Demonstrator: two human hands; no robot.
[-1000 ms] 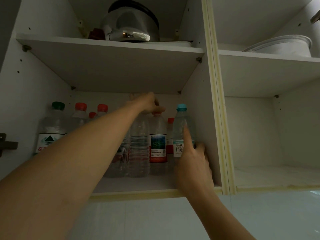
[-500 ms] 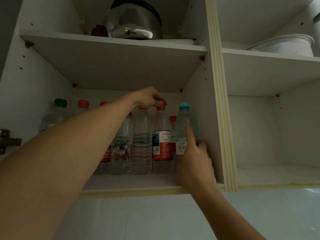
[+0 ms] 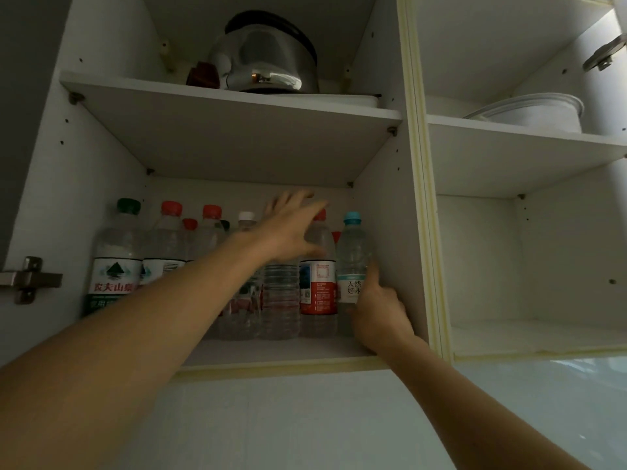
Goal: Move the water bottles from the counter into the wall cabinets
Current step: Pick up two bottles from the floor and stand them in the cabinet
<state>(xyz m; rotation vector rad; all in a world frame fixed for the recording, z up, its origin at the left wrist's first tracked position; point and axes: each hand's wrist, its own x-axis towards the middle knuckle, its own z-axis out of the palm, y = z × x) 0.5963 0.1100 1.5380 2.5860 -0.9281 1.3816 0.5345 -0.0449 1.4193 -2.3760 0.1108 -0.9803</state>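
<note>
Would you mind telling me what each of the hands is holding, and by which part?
The right hand grips the blue-capped bottle around its lower body, at the label. The left hand is spread open, holding nothing.

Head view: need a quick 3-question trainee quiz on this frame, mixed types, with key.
1. True or false: the right hand grips the blue-capped bottle at its label.
2. Multiple choice: the steel kettle stands on: A) the shelf above the bottles, B) the same shelf as the bottles, C) the right cabinet's lower shelf.
3. Fill in: the leftmost bottle in the row has a ____ cap.

Key: 1 true. 2 A. 3 green.
</note>
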